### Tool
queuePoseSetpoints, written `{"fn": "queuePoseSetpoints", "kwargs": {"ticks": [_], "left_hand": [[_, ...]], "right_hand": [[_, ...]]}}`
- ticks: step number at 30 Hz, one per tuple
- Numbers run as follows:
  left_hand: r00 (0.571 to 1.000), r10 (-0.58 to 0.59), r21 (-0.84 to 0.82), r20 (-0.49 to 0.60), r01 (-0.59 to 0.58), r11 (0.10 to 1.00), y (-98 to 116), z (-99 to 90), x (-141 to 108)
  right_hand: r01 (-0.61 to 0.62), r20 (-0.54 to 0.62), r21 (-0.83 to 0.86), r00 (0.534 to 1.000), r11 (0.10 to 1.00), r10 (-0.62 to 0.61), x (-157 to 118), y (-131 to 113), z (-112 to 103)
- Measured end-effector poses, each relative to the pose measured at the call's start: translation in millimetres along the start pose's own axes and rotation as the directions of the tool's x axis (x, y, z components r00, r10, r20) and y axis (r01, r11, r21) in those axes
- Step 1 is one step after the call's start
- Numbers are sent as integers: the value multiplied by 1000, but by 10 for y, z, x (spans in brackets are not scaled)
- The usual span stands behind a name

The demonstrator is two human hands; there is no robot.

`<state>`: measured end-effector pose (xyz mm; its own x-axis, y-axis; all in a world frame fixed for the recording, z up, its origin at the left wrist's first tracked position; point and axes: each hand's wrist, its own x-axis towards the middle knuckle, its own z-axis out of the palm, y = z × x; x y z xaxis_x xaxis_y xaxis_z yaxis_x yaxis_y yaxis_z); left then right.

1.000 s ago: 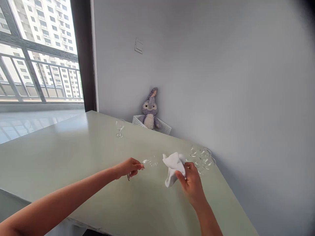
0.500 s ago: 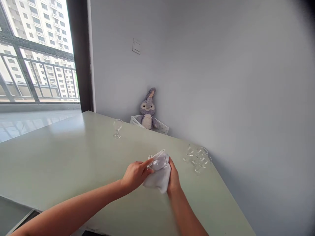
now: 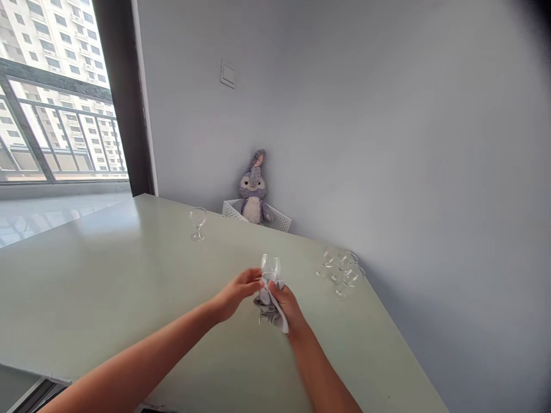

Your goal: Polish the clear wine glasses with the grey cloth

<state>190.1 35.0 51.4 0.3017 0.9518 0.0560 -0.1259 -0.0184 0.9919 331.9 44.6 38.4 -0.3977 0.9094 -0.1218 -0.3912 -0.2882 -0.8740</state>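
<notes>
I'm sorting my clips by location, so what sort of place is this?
Probably a room in a home, perhaps on an upper floor: a plush toy sits in a white basket by the wall, and outside at left are a railing and a tall building.

A clear stemmed wine glass (image 3: 271,265) is held roughly upright, bowl uppermost, between the near and far edges of the table (image 3: 129,275). A white cloth (image 3: 279,318), creased and bunched, covers its lower part.
</notes>
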Motion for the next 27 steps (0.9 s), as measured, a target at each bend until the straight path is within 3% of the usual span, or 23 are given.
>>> {"fn": "queuePoseSetpoints", "kwargs": {"ticks": [3, 5, 8, 10, 12, 14, 15, 16, 18, 20, 23, 27], "left_hand": [[997, -27, -272, 76, 46, 961, 41, -98, 17], [995, -49, -343, 91, 77, 936, 18, -106, 42], [989, -111, -328, -100, 73, 942, -79, -93, 106], [957, -184, -396, -224, 83, 915, -146, -98, 156], [918, -320, -560, -234, 142, 816, -177, -111, 196], [882, -443, -717, -164, 202, 667, -157, -123, 210], [872, -471, -769, -131, 211, 604, -133, -124, 206], [874, -472, -804, -120, 193, 562, -103, -120, 198], [902, -397, -830, -170, 86, 551, -45, -99, 172], [910, -298, -810, -290, -67, 583, -8, -63, 147], [876, -200, -748, -439, -232, 622, -1, -4, 122], [876, -150, -720, -458, -267, 641, -20, 21, 118]], "right_hand": [[-95, 160, 21, 983, 995, 90, -8, 27, -36], [-90, 184, -50, 978, 995, 98, 18, 81, -33], [72, 43, -330, 997, 941, -62, 58, 166, -30], [230, -20, -623, 951, 748, -309, 42, 219, -16], [345, 110, -849, 856, 400, -505, -11, 266, 18], [419, 326, -906, 776, 56, -540, -65, 298, 58], [448, 404, -892, 742, -53, -535, -81, 306, 73], [473, 448, -875, 710, -104, -543, -87, 308, 83], [516, 427, -856, 665, -36, -613, -74, 300, 92], [525, 256, -829, 661, 191, -706, -53, 287, 103], [468, -43, -738, 687, 486, -725, -54, 275, 144], [418, -158, -689, 710, 592, -686, -66, 286, 164]]}}
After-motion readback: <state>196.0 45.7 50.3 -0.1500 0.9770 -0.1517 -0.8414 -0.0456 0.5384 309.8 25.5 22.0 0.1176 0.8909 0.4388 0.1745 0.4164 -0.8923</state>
